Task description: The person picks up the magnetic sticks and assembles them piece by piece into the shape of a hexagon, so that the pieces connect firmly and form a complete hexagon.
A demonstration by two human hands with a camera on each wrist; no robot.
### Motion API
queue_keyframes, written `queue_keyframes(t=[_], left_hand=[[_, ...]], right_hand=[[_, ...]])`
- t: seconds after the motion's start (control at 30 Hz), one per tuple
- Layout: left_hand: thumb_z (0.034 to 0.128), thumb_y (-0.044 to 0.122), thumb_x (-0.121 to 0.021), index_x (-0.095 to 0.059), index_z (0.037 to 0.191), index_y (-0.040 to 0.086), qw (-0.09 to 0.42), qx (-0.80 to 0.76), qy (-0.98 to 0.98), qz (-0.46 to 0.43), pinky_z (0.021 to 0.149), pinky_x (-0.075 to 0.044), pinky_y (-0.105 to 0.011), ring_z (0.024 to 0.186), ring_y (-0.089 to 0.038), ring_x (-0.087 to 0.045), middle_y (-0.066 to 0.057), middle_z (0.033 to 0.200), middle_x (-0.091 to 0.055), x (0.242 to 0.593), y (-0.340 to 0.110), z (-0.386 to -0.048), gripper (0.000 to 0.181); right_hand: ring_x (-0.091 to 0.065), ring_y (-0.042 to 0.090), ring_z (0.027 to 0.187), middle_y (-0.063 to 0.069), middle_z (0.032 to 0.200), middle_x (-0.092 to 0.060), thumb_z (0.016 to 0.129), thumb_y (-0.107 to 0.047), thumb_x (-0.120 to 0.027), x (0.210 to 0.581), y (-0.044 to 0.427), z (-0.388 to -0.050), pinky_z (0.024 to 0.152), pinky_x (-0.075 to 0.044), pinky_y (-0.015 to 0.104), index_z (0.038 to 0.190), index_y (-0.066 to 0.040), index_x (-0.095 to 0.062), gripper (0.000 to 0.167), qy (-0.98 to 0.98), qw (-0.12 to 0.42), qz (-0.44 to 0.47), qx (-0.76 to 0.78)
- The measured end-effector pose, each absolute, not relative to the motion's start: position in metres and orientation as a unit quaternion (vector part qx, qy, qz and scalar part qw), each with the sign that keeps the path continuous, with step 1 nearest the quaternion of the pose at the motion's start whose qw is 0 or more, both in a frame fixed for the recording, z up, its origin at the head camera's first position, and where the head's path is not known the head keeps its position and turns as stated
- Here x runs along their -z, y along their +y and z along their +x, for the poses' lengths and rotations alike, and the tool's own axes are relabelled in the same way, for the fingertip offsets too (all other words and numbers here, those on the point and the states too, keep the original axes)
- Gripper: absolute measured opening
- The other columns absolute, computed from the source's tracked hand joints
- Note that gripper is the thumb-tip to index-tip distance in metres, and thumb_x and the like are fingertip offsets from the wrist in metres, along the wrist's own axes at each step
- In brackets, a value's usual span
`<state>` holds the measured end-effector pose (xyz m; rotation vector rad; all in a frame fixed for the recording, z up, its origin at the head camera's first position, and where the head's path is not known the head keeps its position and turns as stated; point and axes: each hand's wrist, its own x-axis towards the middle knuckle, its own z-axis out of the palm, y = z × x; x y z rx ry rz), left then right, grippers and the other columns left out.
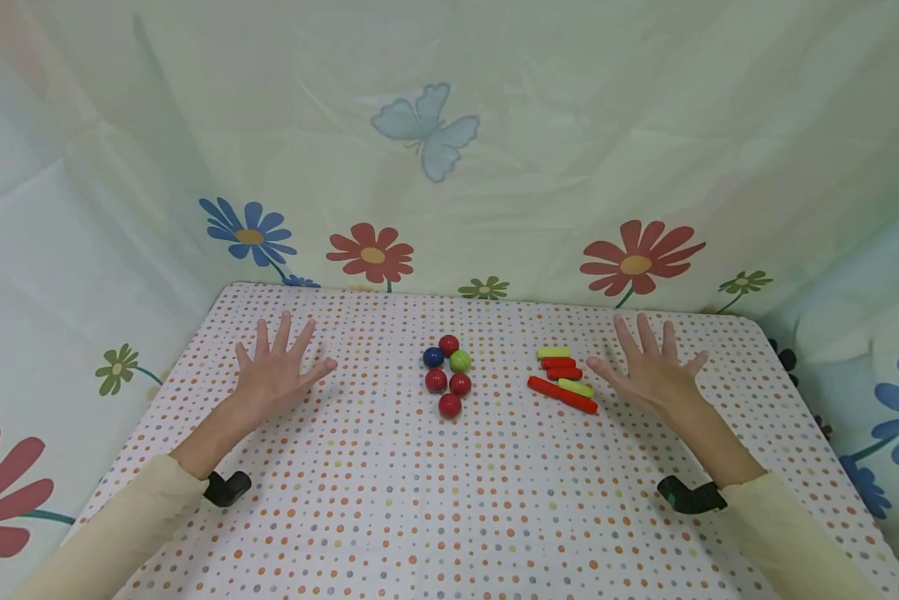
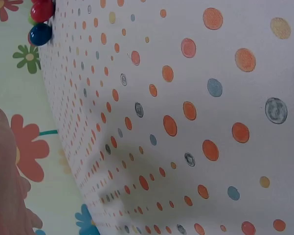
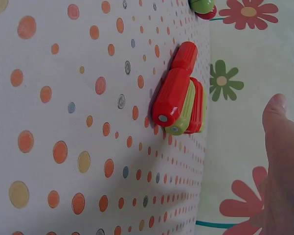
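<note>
My left hand (image 1: 272, 375) is spread over the left part of the table, fingers straight and holding nothing. Mirroring it on the right, my right hand (image 1: 655, 375) also has straight, spread fingers and holds nothing. Between them, glossy balls form a small cluster: a blue ball (image 1: 433, 357), a green ball (image 1: 460, 361) and several red balls (image 1: 450, 406). Nearest to my right thumb lies a group of short ribbed sticks, red (image 1: 545, 386) and yellow-green (image 1: 553, 353). The right wrist view shows small metal discs in the ends of a red stick (image 3: 171, 98) and a yellow-green stick (image 3: 186, 112).
A dotted cloth (image 1: 389, 517) covers the table. Flower-printed curtains (image 1: 539, 167) hang behind it and at both sides. A black device is strapped at each wrist, one on the left (image 1: 227, 489) and one on the right (image 1: 689, 496). Dark round objects (image 1: 786, 358) show past the right edge.
</note>
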<state>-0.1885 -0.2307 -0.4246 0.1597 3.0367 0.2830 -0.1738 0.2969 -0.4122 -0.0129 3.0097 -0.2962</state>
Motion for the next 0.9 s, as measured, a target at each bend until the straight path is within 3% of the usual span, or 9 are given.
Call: queue_keyframes(t=[0.27,0.53,0.73,0.9], left_hand=[[0.0878,0.077,-0.034,-0.013,0.157,0.016,0.031,-0.091,0.994,0.059,0.104,-0.002,-0.082,0.145,-0.055,0.003,-0.023,0.162,0.002,0.425,-0.229,-0.189,0.094],[0.0906,0.073,-0.035,-0.006,0.157,0.019,0.004,-0.133,0.989,0.065,0.107,-0.007,-0.078,0.147,-0.051,0.002,-0.021,0.163,0.001,0.429,-0.219,-0.196,0.090],[0.0934,0.066,-0.040,-0.007,0.157,0.019,-0.010,-0.206,0.976,0.072,0.112,-0.013,-0.073,0.149,-0.048,-0.002,-0.020,0.163,0.000,0.434,-0.205,-0.202,0.086],[0.0967,0.057,-0.044,-0.009,0.157,0.018,-0.025,-0.310,0.947,0.084,0.113,-0.018,-0.069,0.149,-0.044,-0.009,-0.020,0.162,-0.007,0.445,-0.197,-0.205,0.080]], right_hand=[[0.007,0.060,0.141,0.030,0.159,0.002,0.088,-0.076,-0.030,0.411,0.297,-0.173,0.093,0.007,0.088,0.156,-0.014,0.002,0.098,0.994,0.054,-0.004,0.096],[0.000,0.058,0.143,0.032,0.159,-0.003,0.095,-0.064,-0.035,0.412,0.290,-0.177,0.099,-0.001,0.085,0.156,-0.010,-0.001,0.088,0.982,-0.004,-0.042,0.183],[-0.015,0.054,0.142,0.032,0.156,-0.017,0.098,-0.046,-0.047,0.428,0.283,-0.180,0.106,-0.014,0.077,0.154,-0.003,-0.013,0.079,0.960,-0.054,-0.058,0.269],[-0.023,0.046,0.143,0.024,0.156,-0.026,0.100,-0.045,-0.047,0.445,0.288,-0.186,0.110,-0.025,0.068,0.153,-0.009,-0.025,0.068,0.915,-0.066,-0.009,0.399]])
